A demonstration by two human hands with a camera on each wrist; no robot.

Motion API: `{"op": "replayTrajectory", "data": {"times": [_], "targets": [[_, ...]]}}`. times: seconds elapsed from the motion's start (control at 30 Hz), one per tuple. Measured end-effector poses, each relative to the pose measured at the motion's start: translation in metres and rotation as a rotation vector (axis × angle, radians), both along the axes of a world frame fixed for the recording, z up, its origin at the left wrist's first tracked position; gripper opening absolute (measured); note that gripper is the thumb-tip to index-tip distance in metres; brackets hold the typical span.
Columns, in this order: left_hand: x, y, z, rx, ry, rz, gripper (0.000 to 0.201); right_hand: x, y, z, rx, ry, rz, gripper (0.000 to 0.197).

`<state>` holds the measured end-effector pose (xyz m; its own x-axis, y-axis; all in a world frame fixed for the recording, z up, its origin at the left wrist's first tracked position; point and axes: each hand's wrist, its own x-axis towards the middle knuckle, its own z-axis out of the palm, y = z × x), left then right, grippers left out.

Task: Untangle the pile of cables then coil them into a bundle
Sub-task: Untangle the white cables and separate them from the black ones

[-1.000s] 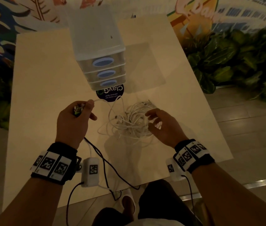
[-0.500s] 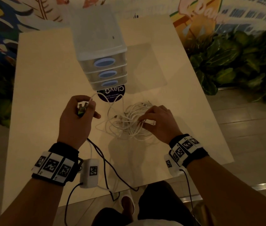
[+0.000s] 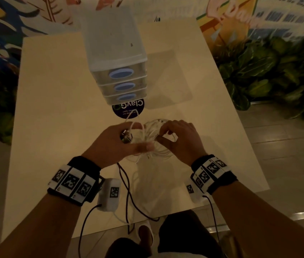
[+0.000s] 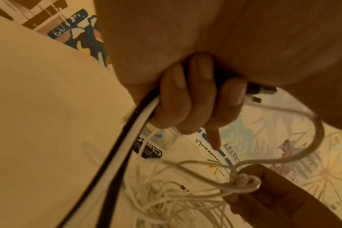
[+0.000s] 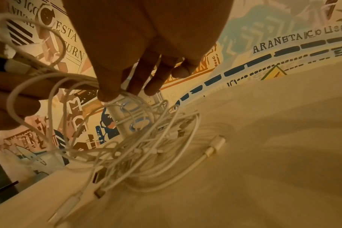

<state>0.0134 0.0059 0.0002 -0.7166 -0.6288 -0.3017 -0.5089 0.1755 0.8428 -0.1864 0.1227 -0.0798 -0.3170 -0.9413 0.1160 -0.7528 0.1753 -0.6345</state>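
Since a second ago the left hand has swung in from the left side and now sits right up against the right hand, both hovering over the cable pile in the middle of the table. Left hand's fingers are curled tight around a black cable and a smooth white cable running side by side, with metal plug ends poking out past the fingertips. Right hand is pinching thin white strands between thumb and fingers, lifting a few loops up off the heap. From the left wrist view you can see a small tight knot where a couple of loops cross.

Pile itself is a loose nest of skinny, rubbery white cords with little rectangular connectors sticking out, lying flat on the matte cream tabletop just in front of a frosted plastic drawer unit, three drawers with oval blue handles. A round dark sticker sits on the table between the drawers and the tangle.
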Motion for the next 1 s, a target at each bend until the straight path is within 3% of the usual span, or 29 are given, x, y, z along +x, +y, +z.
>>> {"op": "replayTrajectory", "data": {"times": [0.07, 0.13, 0.17, 0.3, 0.43, 0.53, 0.73, 1.0], "targets": [[-0.002, -0.003, -0.002, -0.008, -0.052, -0.093, 0.06, 0.002, -0.003, 0.003, -0.014, 0.004, 0.001, 0.017], [-0.003, -0.003, -0.007, -0.099, -0.058, -0.083, 0.041, 0.004, -0.006, 0.007, -0.021, -0.024, 0.015, 0.016], [-0.005, -0.004, -0.009, -0.131, -0.028, -0.032, 0.034, 0.005, -0.007, 0.009, -0.024, -0.044, 0.02, 0.017], [-0.004, -0.014, -0.014, -0.167, 0.069, 0.24, 0.039, 0.0, -0.007, 0.012, -0.062, -0.083, -0.012, 0.015], [0.001, -0.025, -0.017, -0.209, -0.012, 0.251, 0.024, -0.004, -0.003, 0.014, -0.09, -0.116, -0.051, 0.014], [-0.001, -0.025, -0.017, -0.167, 0.069, 0.357, 0.014, -0.003, -0.003, 0.012, -0.12, -0.162, -0.053, 0.013], [-0.004, -0.023, -0.017, -0.133, 0.146, 0.398, 0.014, 0.004, -0.007, 0.008, -0.141, -0.104, -0.026, 0.009], [0.002, -0.031, -0.024, -0.154, 0.103, 0.4, 0.022, 0.004, -0.008, 0.015, -0.08, -0.196, -0.037, 0.011]]}}
